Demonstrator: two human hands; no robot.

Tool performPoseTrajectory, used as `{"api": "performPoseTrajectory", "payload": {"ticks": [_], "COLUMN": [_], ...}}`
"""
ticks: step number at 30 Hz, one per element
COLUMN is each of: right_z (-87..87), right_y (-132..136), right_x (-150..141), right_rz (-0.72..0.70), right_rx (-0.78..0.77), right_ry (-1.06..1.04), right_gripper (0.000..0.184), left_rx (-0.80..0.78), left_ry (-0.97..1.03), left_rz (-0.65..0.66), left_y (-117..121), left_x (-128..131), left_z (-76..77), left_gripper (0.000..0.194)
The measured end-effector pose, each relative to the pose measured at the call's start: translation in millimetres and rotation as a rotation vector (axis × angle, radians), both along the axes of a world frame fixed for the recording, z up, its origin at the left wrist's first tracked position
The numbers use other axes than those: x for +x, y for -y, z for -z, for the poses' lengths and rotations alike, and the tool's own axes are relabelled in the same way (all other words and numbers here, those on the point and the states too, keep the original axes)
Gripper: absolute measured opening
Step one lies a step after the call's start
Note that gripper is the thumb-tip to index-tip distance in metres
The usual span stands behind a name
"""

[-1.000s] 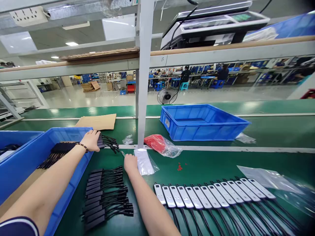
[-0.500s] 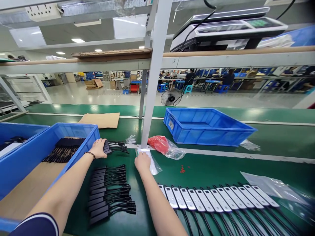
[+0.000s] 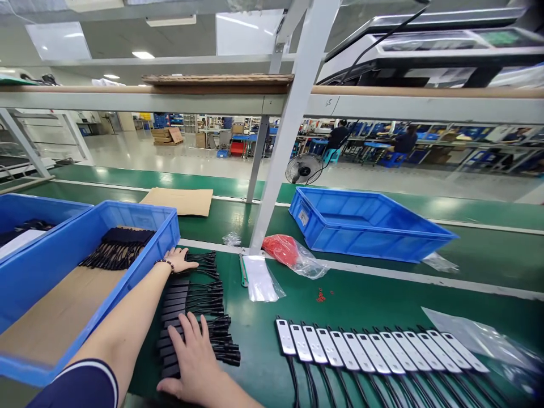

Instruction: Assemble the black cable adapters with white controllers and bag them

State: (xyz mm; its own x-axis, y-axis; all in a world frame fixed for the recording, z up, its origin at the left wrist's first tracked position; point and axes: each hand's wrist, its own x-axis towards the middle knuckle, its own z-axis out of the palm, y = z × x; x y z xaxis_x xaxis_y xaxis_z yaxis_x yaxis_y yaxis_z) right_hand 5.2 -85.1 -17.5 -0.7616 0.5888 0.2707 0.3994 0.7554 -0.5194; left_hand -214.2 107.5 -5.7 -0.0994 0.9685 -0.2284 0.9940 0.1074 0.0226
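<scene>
Small black boxes with short black cables (image 3: 176, 297) lie in a row on the green table, cable ends to the right. At the far end of that row, my left hand (image 3: 181, 260) rests over the boxes, thumb and fingers apart; what lies beneath its palm is hidden. My right hand (image 3: 194, 354) spreads its fingers over the near boxes, covering some of them. A slim green-handled tool, apparently a cutter (image 3: 243, 271), lies beside a clear bag with white sheets (image 3: 260, 279).
Left stands a blue bin (image 3: 172, 224) holding more black cabled boxes. White-faced devices with black cables (image 3: 351, 348) line the right. Behind them are a red-filled bag (image 3: 283, 249), small red rings (image 3: 320, 295) and another blue bin (image 3: 374, 243). A white post (image 3: 280, 158) rises mid-table.
My left hand has brought black cabled boxes from beside the bin to the row's far end. My right hand has let go of the cutter by the white sheets and moved onto the near boxes.
</scene>
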Motion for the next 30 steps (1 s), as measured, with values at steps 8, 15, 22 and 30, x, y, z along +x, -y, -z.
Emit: {"api": "performPoseTrajectory", "payload": {"ticks": [8,15,22,30], "right_z": [19.0,20.1,21.5,-18.3], "right_y": [-10.4,-13.5,-11.5,-25.1], "right_x": [-12.7,-21.1,-31.2,1.0], "right_rz": [0.014,0.03,0.067,0.127], "right_rx": [0.021,0.076,0.128,0.258], "right_ry": [0.067,0.04,0.036,-0.136], "right_gripper": [0.09,0.09,0.088,0.08], "left_rx": [0.208,0.268,0.272,0.365], "left_ry": [0.055,0.078,0.078,0.062], "left_rz": [0.066,0.139,0.16,0.068], "left_y": [40.7,38.0,33.9,37.5], "left_x": [16.1,10.5,9.0,16.3], "left_z": [12.3,9.2,9.7,-11.6], "left_gripper": [0.082,0.068,0.06,0.072]}}
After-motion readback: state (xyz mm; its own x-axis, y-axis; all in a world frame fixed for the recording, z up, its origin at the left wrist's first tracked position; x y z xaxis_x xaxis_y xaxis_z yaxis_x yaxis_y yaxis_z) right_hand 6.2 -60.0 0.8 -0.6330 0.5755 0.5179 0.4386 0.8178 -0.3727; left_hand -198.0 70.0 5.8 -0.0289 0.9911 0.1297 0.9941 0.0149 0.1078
